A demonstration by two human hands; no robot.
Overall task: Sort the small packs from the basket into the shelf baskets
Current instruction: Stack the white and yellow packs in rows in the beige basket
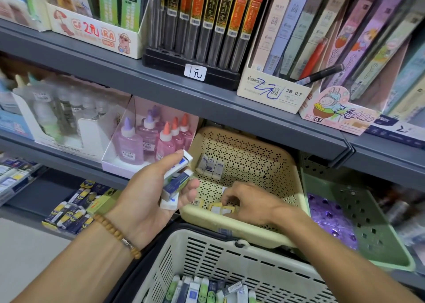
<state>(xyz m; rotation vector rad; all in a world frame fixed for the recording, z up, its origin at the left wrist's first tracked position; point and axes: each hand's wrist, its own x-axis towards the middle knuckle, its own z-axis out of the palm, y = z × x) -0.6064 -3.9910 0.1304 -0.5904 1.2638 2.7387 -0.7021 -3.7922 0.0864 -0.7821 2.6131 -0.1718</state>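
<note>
My left hand [149,194] grips a stack of small white-and-blue packs [176,181] in front of the shelf. My right hand [246,201] reaches down into the cream perforated shelf basket [253,155], fingers curled among small yellow-and-white packs [220,207] at its front; whether it pinches one is hidden. Three white packs [210,164] stand upright at the basket's back left. Below, the cream slotted carry basket [207,256] holds several green, blue and white packs [207,290].
A green shelf basket [379,233] with purple items sits right of the cream one. Glue bottles [149,137] stand in a white box to the left. More packs [76,208] lie on the lower left shelf. Pencil boxes fill the shelf above.
</note>
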